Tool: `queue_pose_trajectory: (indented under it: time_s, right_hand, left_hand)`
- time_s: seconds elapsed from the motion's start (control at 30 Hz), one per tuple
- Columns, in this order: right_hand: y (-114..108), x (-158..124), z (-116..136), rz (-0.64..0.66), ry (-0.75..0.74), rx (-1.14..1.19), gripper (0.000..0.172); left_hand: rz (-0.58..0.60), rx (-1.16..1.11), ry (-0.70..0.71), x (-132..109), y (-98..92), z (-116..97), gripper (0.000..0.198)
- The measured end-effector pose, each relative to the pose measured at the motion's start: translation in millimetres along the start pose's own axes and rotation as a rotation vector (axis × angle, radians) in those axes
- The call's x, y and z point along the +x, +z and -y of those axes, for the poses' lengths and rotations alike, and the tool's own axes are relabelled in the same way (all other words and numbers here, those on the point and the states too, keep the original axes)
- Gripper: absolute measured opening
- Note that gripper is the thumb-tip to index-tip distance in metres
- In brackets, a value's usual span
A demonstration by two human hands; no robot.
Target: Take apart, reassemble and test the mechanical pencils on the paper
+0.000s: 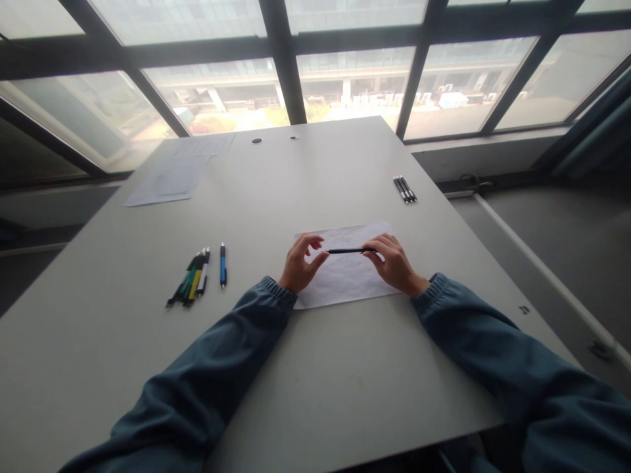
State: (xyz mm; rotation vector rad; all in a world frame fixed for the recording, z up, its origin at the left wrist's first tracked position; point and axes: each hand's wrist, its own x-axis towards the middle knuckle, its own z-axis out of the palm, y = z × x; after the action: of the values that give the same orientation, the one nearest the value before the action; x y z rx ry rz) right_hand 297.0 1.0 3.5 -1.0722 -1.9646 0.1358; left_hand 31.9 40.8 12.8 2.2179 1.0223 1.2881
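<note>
A black pen (pixel 345 250) is held level above a white sheet of paper (pixel 340 289). My right hand (pixel 392 261) pinches its right end between thumb and fingers. At the pen's left tip is my left hand (pixel 303 261), its thumb near or touching the tip and its fingers curled apart above it. Left of my left hand, a blue pen (pixel 223 266) lies alone on the white table (pixel 315 368). Beside it is a bunch of pens (pixel 191 279) with green, yellow, white and black barrels.
Several black-and-white pens (pixel 405 189) lie side by side near the table's right edge. Papers (pixel 170 174) rest at the far left. Two round holes are near the far edge, in front of large windows. A pipe (pixel 542 256) runs along the floor at right.
</note>
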Motion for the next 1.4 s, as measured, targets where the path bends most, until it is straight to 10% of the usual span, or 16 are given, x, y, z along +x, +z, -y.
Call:
queue_pose_trajectory:
  time_s: [0.4, 1.4]
  right_hand:
    - [-0.8, 0.6, 1.1, -0.014, -0.059, -0.028, 0.012]
    - [0.4, 0.3, -1.4, -0.02, -0.012, -0.014, 0.016]
  left_hand:
    - [0.095, 0.013, -0.12, -3.2, -1.5, -1.1, 0.059]
    - [0.025, -0.026, 0.084, 0.5, 1.7, -2.8, 0.017]
